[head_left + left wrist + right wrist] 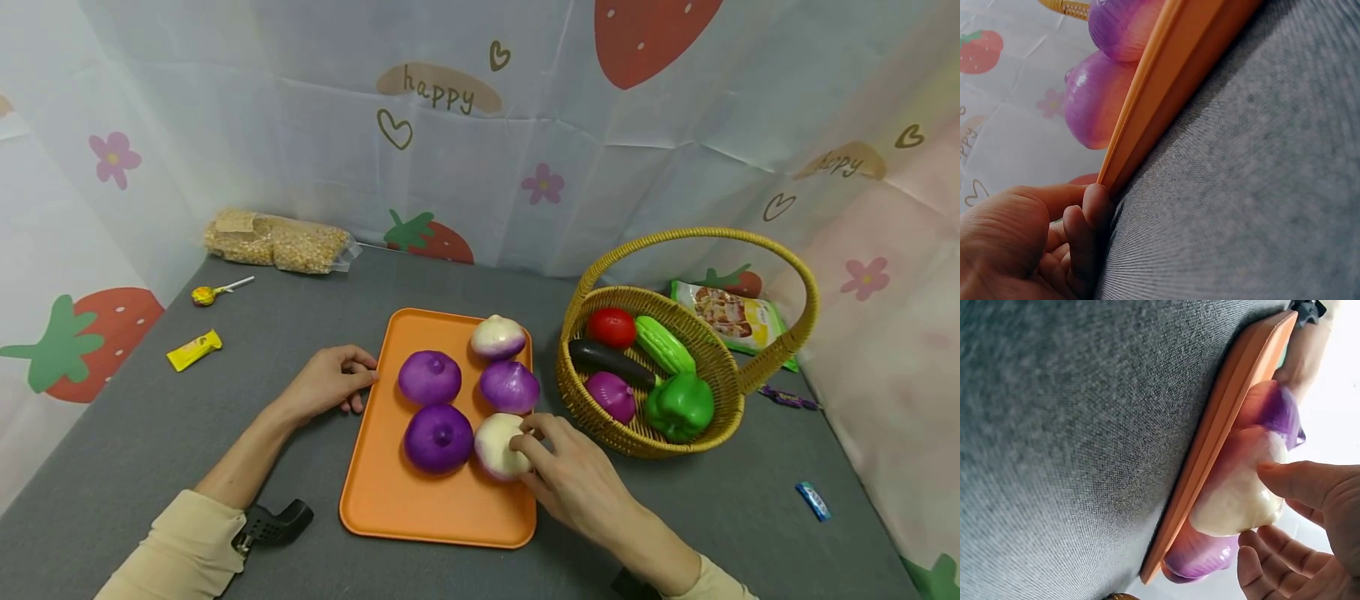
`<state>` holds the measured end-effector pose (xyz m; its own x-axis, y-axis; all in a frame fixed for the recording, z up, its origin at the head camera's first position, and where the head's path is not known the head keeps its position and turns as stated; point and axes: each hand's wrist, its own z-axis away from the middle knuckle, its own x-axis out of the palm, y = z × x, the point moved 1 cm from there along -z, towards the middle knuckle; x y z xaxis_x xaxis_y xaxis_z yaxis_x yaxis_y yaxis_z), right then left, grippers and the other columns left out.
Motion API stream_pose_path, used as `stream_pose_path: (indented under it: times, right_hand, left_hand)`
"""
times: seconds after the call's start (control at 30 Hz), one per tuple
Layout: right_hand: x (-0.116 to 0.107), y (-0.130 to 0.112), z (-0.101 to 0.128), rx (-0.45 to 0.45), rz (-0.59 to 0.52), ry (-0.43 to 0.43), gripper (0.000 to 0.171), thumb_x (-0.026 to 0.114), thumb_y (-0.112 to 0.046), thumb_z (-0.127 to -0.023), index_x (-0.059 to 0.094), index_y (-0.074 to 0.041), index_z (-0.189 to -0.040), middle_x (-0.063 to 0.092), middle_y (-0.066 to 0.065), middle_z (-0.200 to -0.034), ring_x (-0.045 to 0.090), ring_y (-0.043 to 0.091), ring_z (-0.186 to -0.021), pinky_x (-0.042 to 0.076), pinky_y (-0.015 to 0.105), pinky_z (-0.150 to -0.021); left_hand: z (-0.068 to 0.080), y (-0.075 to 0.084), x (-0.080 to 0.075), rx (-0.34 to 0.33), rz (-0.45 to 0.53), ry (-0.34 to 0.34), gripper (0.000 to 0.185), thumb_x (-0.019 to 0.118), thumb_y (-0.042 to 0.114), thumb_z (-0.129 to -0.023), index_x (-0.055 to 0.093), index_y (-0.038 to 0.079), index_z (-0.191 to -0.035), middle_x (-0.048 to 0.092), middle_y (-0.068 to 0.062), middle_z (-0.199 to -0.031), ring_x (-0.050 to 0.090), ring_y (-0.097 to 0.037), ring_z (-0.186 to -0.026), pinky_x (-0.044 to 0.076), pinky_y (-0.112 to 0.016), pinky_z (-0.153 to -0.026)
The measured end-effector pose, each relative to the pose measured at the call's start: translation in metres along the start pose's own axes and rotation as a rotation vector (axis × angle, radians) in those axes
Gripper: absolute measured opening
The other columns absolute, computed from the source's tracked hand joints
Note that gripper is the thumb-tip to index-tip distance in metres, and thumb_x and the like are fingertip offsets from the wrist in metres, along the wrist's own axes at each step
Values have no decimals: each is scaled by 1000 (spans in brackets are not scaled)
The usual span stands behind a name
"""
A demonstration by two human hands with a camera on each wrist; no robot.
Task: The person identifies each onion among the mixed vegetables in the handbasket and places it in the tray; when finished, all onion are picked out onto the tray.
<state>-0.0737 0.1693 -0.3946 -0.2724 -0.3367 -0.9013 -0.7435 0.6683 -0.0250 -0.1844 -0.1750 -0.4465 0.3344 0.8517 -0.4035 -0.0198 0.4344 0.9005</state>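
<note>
An orange tray [442,525] lies on the grey table, bearing several round toy onions. My left hand [330,383] pinches the tray's left rim between thumb and finger, seen close in the left wrist view [1094,194]. At the tray's right side, my right hand [573,479] holds a white-and-purple onion [497,446], thumb on one side and fingertips on the other [1235,500]. Beside it sit a dark purple onion [438,439] and a lighter purple one [430,377]. Behind are a pointed purple onion [510,387] and another white-topped one [497,337].
Right of the tray stands a wicker basket [573,392] with a tall handle, holding a tomato [611,327], eggplant [611,360], green pepper [680,407] and other vegetables. A bag of kernels [277,242], a lollipop [205,295] and a yellow packet [193,350] lie left.
</note>
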Motion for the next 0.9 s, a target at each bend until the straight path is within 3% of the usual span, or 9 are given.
stream_pose_path:
  times: [0.9]
  right_hand:
    - [-2, 1, 0, -4, -32, 21, 35, 82, -12, -73, 64, -16, -104, 62, 6, -110, 62, 18, -90, 54, 31, -78]
  left_hand:
    - [3, 3, -1, -5, 6, -4, 33, 64, 20, -95, 60, -3, -118, 69, -13, -89, 64, -15, -56, 54, -29, -53]
